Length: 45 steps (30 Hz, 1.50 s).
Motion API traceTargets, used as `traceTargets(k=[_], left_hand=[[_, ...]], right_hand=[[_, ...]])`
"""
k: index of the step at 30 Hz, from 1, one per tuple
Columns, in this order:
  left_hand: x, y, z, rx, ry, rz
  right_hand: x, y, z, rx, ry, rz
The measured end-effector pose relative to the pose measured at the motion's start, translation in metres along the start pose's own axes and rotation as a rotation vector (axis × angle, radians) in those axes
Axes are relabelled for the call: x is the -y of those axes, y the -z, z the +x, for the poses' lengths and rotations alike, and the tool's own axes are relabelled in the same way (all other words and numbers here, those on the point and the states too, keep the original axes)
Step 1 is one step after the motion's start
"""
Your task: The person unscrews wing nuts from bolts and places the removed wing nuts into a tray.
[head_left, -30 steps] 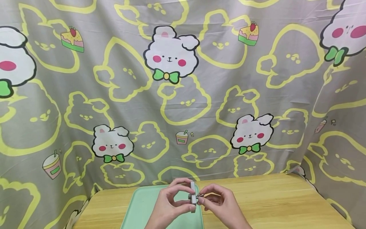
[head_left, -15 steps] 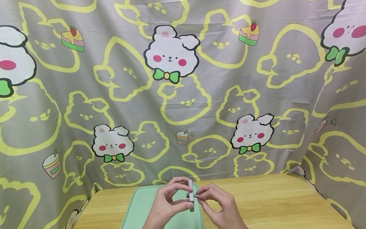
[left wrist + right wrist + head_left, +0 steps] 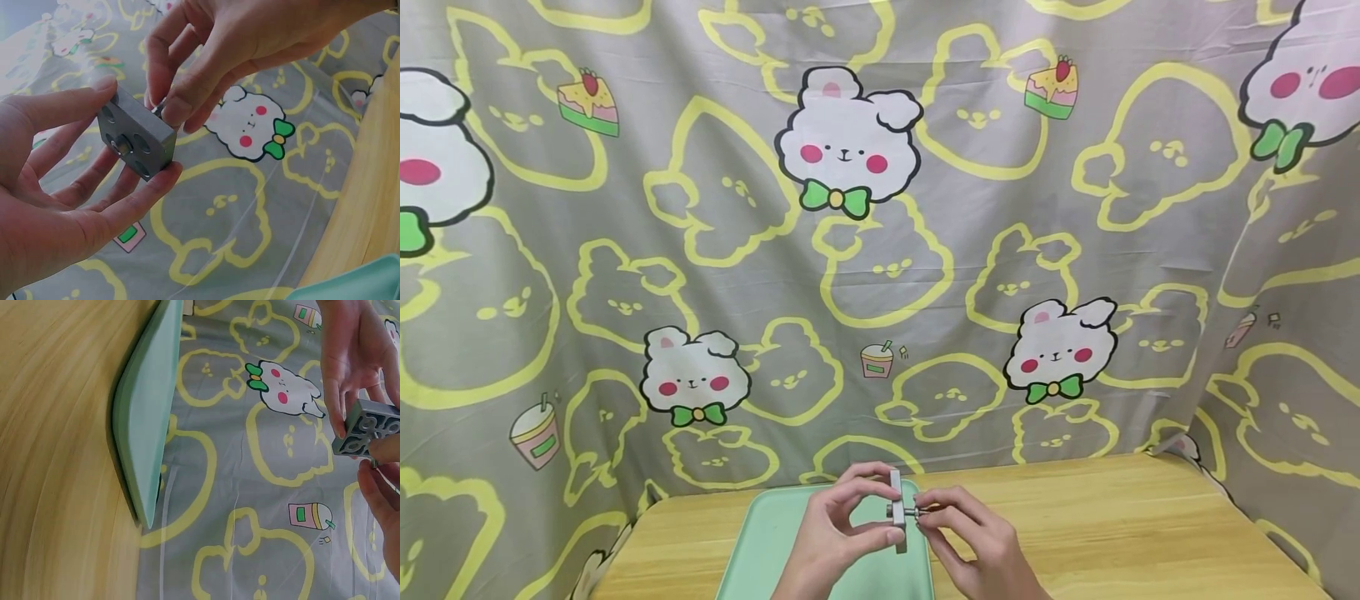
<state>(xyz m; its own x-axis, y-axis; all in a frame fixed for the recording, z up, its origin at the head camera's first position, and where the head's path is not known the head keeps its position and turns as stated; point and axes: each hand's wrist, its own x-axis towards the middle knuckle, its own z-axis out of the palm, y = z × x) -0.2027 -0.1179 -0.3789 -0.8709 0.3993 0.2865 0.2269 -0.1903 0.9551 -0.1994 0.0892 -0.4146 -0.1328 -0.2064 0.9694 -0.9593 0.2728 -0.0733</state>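
Note:
A grey metal block [image 3: 898, 510] with several round holes stands on edge between the thumb and fingers of my left hand [image 3: 838, 521]. In the left wrist view the block [image 3: 139, 132] has a bolt-like piece [image 3: 122, 145] in a middle hole. My right hand [image 3: 981, 537] pinches a thin metal rod [image 3: 912, 512] that sticks out of the block's right side. Grooves show on the block's other face [image 3: 365, 428] in the right wrist view, where the right hand's fingertips [image 3: 375, 481] partly cover the rod.
Below the hands, a mint green tray [image 3: 767, 533] lies on a wooden table [image 3: 1112, 525]. A grey curtain [image 3: 955, 225] printed with white bears and yellow outlines hangs behind and beside the table.
The block and my left hand have shifted slightly left. My right fingers have changed their hold on the rod, and more of the rod shows between the block and the fingertips.

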Motion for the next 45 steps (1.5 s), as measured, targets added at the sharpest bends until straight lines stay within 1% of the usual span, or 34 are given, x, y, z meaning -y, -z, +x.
traceTargets(k=[1,3,5,7,9,14,17,20,23,25,31,37,41,45], left_hand=[[0.000,0.000,0.000,-0.001,-0.001,0.000],[0.000,0.000,0.000,-0.003,-0.003,0.002],[0.000,0.000,0.000,-0.003,-0.006,0.005],[0.000,-0.001,0.000,-0.001,-0.008,0.007],[-0.001,-0.002,0.000,0.003,-0.010,0.011],[-0.001,-0.003,-0.001,0.014,-0.022,0.032],[0.000,-0.004,-0.001,0.016,-0.028,0.050],[0.000,-0.004,-0.001,0.015,-0.035,0.063],[0.000,-0.005,-0.001,0.011,-0.043,0.076],[0.001,-0.005,-0.001,0.011,-0.045,0.085],[0.002,-0.006,0.000,0.009,-0.033,0.092],[0.003,-0.007,0.001,0.014,-0.030,0.095],[0.004,-0.007,0.001,0.017,-0.028,0.096],[0.004,-0.007,0.002,0.013,-0.023,0.093]], right_hand=[[-0.001,0.000,-0.002,0.001,-0.026,0.015],[-0.001,0.002,-0.006,0.009,-0.111,0.035],[0.000,0.004,-0.009,0.026,-0.237,0.061],[0.004,0.007,-0.008,0.040,-0.381,0.105],[0.008,0.009,-0.005,0.047,-0.553,0.164],[0.011,0.016,0.004,0.041,-0.950,0.370],[0.007,0.020,0.006,0.062,-1.101,0.497],[0.003,0.022,0.006,0.090,-1.205,0.609],[-0.002,0.024,0.004,0.109,-1.274,0.680],[-0.003,0.025,0.003,0.115,-1.296,0.705],[-0.003,0.025,0.001,0.127,-1.319,0.764],[-0.003,0.024,0.002,0.117,-1.343,0.763],[-0.002,0.024,0.002,0.124,-1.316,0.744],[0.000,0.023,0.002,0.129,-1.239,0.699]])
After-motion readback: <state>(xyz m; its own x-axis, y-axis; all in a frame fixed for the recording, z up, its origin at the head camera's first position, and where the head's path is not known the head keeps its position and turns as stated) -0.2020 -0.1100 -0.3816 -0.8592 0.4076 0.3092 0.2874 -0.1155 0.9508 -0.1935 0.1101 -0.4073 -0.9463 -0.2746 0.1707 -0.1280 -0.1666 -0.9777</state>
